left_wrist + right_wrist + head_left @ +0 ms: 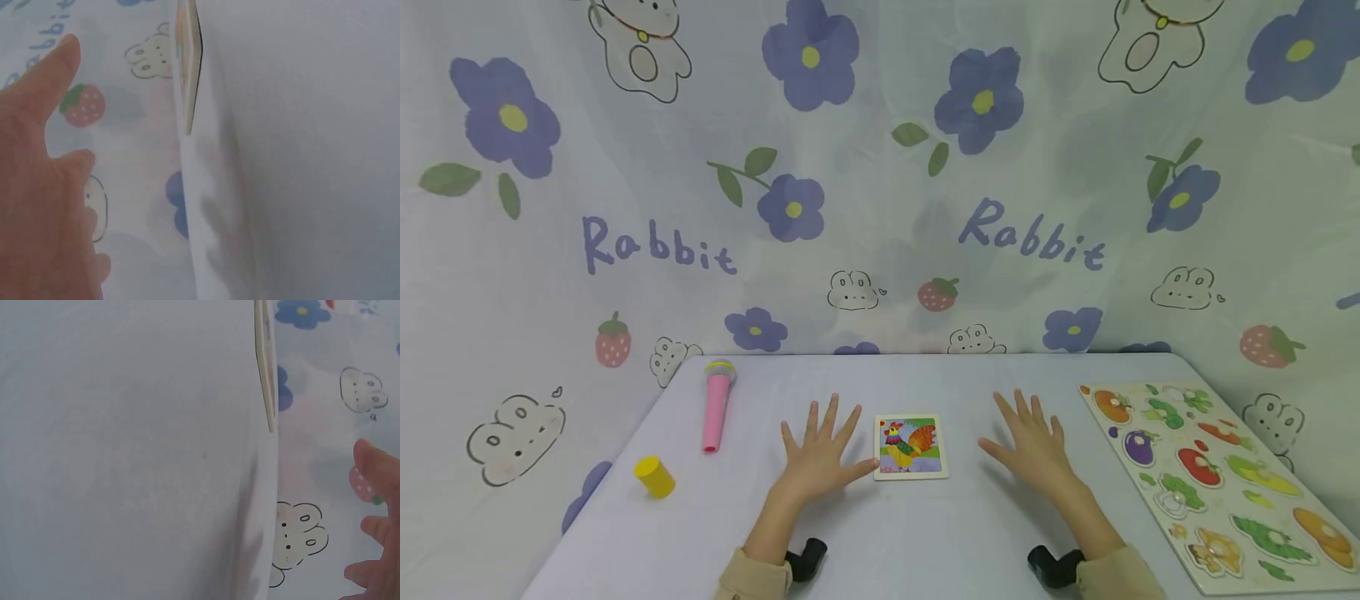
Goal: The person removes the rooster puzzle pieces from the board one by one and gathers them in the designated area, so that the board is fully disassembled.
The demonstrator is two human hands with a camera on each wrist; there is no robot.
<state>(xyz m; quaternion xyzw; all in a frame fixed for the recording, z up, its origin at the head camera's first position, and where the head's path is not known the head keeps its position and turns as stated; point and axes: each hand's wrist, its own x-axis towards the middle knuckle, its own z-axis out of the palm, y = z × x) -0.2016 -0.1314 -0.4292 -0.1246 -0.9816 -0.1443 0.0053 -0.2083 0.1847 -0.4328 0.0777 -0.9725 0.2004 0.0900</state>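
A small square rooster picture puzzle (912, 447) with a pale frame lies flat on the white table between the two hands. Left of it, the left hand (820, 458) is spread with straight fingers, its thumb tip overlapping the puzzle's left edge in the head view. In the left wrist view that hand (37, 162) appears raised off the tabletop, with the puzzle's edge (190, 69) apart from it. To the right, the right hand (1033, 446) also spreads its fingers and holds nothing. The right wrist view shows its fingers (375, 465) clear of the puzzle.
A pink toy microphone (717, 408) and a yellow cylinder (655, 477) are at the table's left. On the right lies a large vegetable puzzle board (1225, 483) with knobbed pieces. Black wrist devices (807, 560) sit at both cuffs. A patterned curtain (880, 167) hangs behind.
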